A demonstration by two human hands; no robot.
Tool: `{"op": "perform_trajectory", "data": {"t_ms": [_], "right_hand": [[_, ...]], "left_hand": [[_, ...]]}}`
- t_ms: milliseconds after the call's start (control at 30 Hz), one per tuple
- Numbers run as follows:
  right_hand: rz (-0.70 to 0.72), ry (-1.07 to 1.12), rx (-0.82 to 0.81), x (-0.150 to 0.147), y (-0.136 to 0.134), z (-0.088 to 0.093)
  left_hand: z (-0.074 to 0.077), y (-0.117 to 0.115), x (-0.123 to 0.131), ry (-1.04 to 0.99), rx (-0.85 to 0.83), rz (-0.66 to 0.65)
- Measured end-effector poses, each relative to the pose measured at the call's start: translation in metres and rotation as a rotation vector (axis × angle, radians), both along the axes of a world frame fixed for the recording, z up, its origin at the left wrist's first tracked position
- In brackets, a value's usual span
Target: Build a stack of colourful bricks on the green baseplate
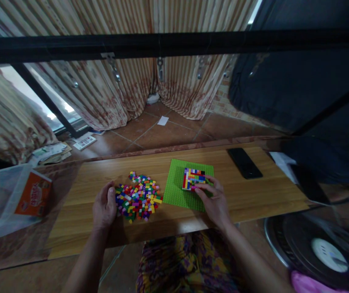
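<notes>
On a green studded baseplate (174,191) sits a small square block of multicoloured building bricks (189,178). My right hand (215,201) is at its right side, with the thumb at the near edge and a finger at the right edge, gripping it. Some of the fingertips' contact is too small to make out. To the left lies a loose heap of small coloured bricks (139,197). My left hand (103,207) rests cupped along the heap's left edge, thumb up and fingers extended, with nothing visible in it.
The wooden board (168,224) carries all this. A black phone (244,162) lies at its right. A clear plastic box (3,203) with an orange label stands left. A dark round stool-like object (302,240) is at the lower right. A dark metal bar (162,44) crosses behind.
</notes>
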State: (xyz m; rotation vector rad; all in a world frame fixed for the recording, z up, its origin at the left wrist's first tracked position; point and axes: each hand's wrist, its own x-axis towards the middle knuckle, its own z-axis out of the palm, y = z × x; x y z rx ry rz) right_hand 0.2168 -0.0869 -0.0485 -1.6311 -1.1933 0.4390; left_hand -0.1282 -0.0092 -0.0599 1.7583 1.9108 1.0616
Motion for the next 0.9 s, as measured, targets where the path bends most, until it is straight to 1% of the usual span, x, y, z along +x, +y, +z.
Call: {"op": "perform_trajectory", "data": {"t_ms": [167, 300, 400, 533, 767, 900], "right_hand": [[-0.022, 0.025, -0.017, 0.002, 0.004, -0.005], [-0.039, 0.099, -0.023, -0.001, 0.005, -0.008], [-0.044, 0.110, -0.020, -0.003, 0.004, -0.010], [-0.068, 0.112, -0.018, -0.003, 0.004, -0.011], [-0.127, 0.182, 0.005, -0.007, 0.011, -0.010], [-0.148, 0.194, 0.002, -0.008, 0.013, -0.010]], "left_hand": [[-0.004, 0.001, -0.002, -0.009, 0.031, -0.005], [-0.009, 0.003, -0.005, -0.018, 0.019, -0.001], [-0.010, 0.003, -0.006, -0.015, 0.012, -0.001], [-0.009, 0.003, -0.005, -0.017, 0.017, -0.004], [-0.001, 0.001, -0.001, 0.011, 0.001, 0.014], [0.000, 0.001, -0.001, 0.018, -0.012, 0.014]]}}
